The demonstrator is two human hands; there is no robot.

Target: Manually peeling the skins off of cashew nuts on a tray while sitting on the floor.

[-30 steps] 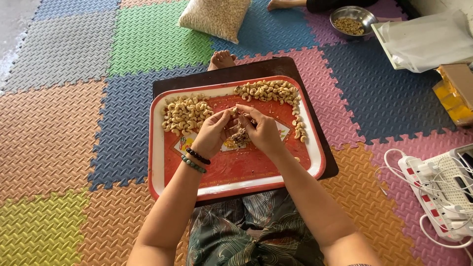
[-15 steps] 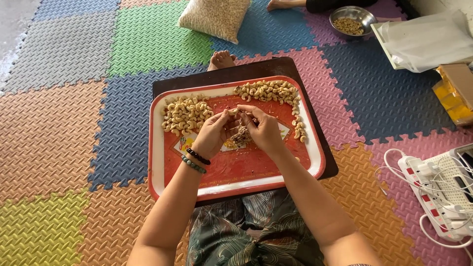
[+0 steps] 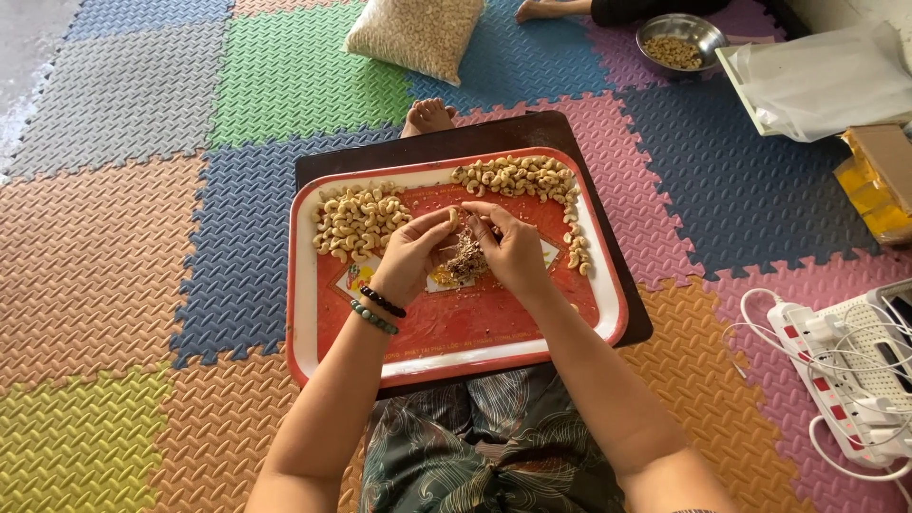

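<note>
Interlocking foam floor mats (image 3: 123, 237) in orange, blue, green, grey, yellow and purple cover the ground where a person sits with a red, white-rimmed tray (image 3: 456, 337) resting on a dark board (image 3: 427, 157) across the lap, patterned trousers (image 3: 475, 456) showing below it. Both hands meet over the middle of the tray: the left hand (image 3: 413, 256), wearing two beaded bracelets (image 3: 377, 309) at the wrist, and the right hand (image 3: 513, 252) pinch a single pale cashew nut (image 3: 456, 217) between their fingertips, fingers curled closed around it. Directly beneath the hands lies a small heap of brownish skins (image 3: 465, 261) on the tray's centre. One pile of cashews (image 3: 356, 220) sits on the tray's far left, just beside the left hand, while a second pile (image 3: 518, 176) runs along the far right edge and trails down the right side. A bare foot (image 3: 429, 116) shows just beyond the board. Farther off on the mats rest a plump sack of nuts (image 3: 418, 33), a metal bowl (image 3: 682, 38) holding more nuts, and part of another person's foot (image 3: 546, 9) near the top edge. To the right are a clear plastic-covered sheet (image 3: 826, 81), a cardboard box (image 3: 879, 176) and a white power strip (image 3: 836, 370) with cables.
</note>
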